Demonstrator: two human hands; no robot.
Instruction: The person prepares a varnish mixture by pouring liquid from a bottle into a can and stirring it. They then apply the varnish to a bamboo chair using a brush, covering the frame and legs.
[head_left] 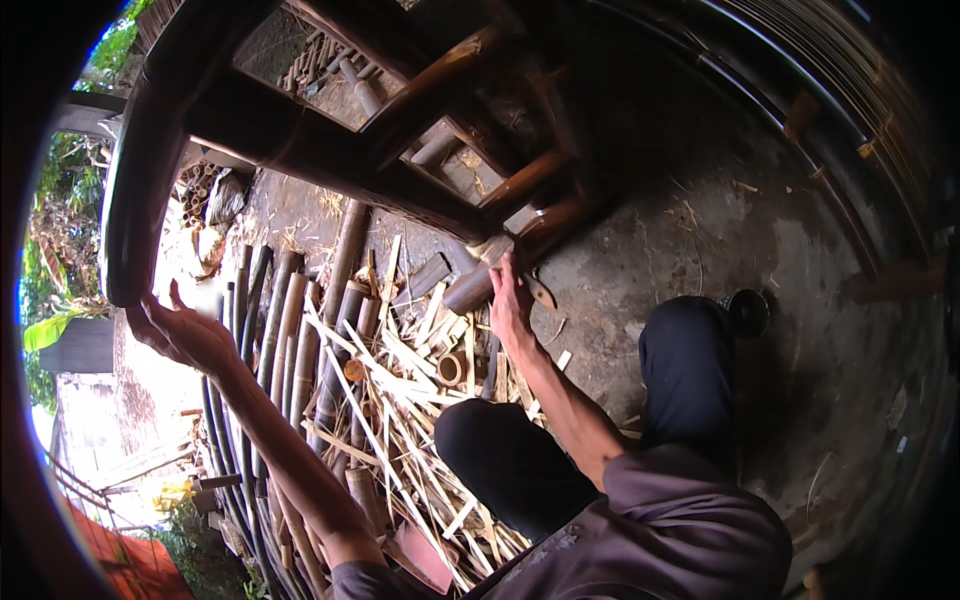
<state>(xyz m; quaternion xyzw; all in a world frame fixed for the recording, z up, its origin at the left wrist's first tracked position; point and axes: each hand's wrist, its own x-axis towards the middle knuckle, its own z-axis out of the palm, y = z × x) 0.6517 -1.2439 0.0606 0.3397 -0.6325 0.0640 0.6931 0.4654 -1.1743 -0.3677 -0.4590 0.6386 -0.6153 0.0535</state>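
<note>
A frame of thick, dark, glossy bamboo poles (290, 140) fills the upper left and upper middle. My left hand (190, 335) is raised at the left, its fingertips against the lower end of the frame's thick pole (128, 235). The fingers of that hand are stretched out and the thumb stands apart. Close to the frame's lower crosspieces, my right hand (512, 300) is closed on a paintbrush, whose wooden handle (543, 292) sticks out to the right. Pale bristles (490, 248) touch or nearly touch the bamboo joint; the fingers partly hide the brush.
Below the frame lie many pale bamboo strips (400, 350) and a row of long bamboo poles (270, 330). A dark round pot (748, 310) stands on the concrete floor (800, 400) beside my right knee (688, 360). Dark bamboo furniture (850, 200) lines the upper right.
</note>
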